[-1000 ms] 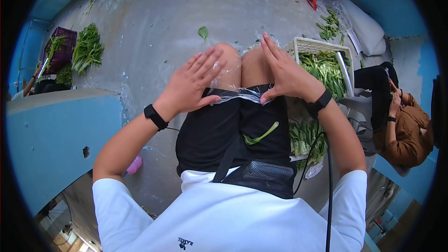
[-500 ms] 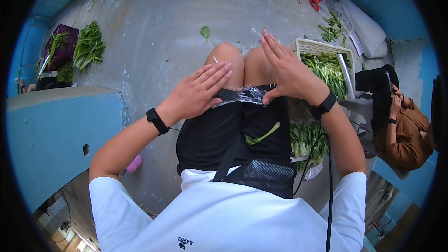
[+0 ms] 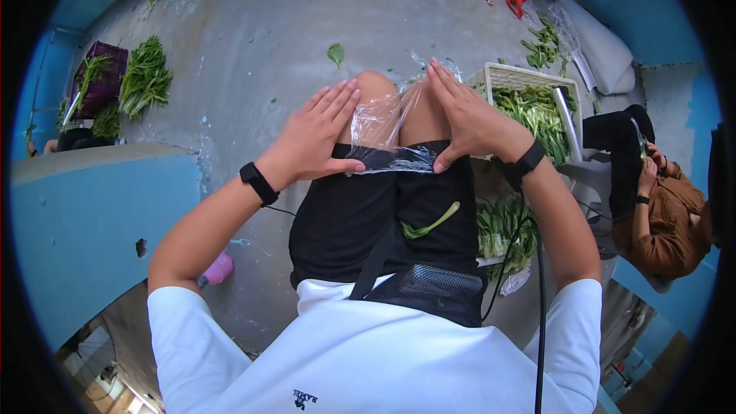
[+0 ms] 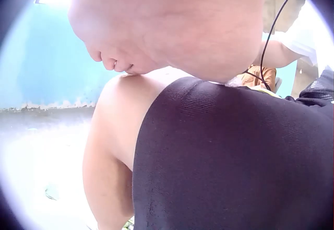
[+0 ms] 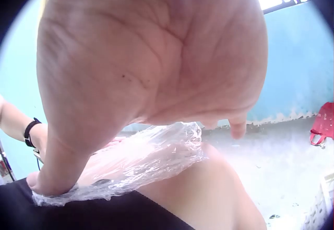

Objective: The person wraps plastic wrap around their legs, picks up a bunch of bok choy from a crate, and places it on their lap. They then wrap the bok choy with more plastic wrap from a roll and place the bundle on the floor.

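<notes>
A clear, crinkled plastic film [image 3: 376, 124] lies stretched across the bare thighs and the hem of the black shorts [image 3: 341, 222]. On its left side rests my left hand [image 3: 313, 136], fingers straight and thumb pointing inward along the near edge. My right hand [image 3: 481, 126] mirrors it on the right, fingers extended forward, thumb tip at the film's near corner. In the right wrist view the film [image 5: 156, 159] bunches under the palm and thumb. The left wrist view shows mostly the left palm's side [image 4: 172, 26] over the knee. A loose green leaf stalk [image 3: 431, 220] lies on the lap.
To the right stand a white crate [image 3: 529, 75] of leafy greens and more bundled greens [image 3: 502, 234]. Beyond sits another person [image 3: 671, 218] in brown. A black cable [image 3: 542, 314] runs down the right side. Purple crate [image 3: 107, 80] and greens stand far left.
My left hand moved inward, crumpling the film, then back outward, so the film now lies wider and flatter. The right hand stays nearly in place.
</notes>
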Motion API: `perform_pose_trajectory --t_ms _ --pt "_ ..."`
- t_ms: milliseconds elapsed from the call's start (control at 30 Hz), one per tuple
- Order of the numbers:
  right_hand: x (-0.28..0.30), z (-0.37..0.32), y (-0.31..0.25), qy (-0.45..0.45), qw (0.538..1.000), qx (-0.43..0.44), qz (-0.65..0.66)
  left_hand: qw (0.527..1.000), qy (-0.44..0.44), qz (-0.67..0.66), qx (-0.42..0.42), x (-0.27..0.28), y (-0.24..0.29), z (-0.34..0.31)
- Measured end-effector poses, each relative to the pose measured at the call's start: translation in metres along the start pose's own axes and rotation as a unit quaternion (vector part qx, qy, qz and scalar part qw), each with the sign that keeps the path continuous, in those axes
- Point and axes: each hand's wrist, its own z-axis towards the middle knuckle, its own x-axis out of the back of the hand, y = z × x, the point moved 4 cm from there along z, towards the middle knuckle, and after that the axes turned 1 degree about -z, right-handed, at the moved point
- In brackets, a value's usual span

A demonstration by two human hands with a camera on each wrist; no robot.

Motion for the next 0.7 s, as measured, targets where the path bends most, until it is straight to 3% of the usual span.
perform_pose_trajectory --t_ms 100,167,200,267,300,400,467,700 --pt "0.000 0.002 0.004 0.007 1.000 -0.018 -0.021 0.998 0.045 -0.012 0.034 0.011 0.000 -0.001" --pt "0.009 0.005 0.001 0.022 0.999 -0.017 -0.024 0.997 0.081 0.019 -0.005 0.027 0.008 0.001" --pt "0.015 0.005 -0.002 0.036 0.999 -0.018 -0.028 0.997 0.079 0.017 -0.003 0.027 0.010 0.000" --pt "0.018 0.007 -0.010 0.034 0.999 -0.008 -0.027 0.989 0.036 0.102 -0.104 0.022 0.023 0.000" --pt "0.020 0.009 -0.013 0.034 0.999 0.003 -0.029 0.989 0.036 0.103 -0.105 0.019 0.025 -0.001" --pt "0.014 0.010 -0.013 0.031 0.998 0.002 -0.051 0.995 0.003 0.024 -0.093 0.008 0.027 -0.003" --pt "0.011 0.009 -0.011 0.035 0.998 0.000 -0.056 0.999 0.001 -0.048 -0.025 0.007 0.022 -0.004" --pt "0.018 0.020 -0.027 0.052 0.996 0.011 -0.072 1.000 0.010 -0.010 0.019 0.001 0.007 -0.019"
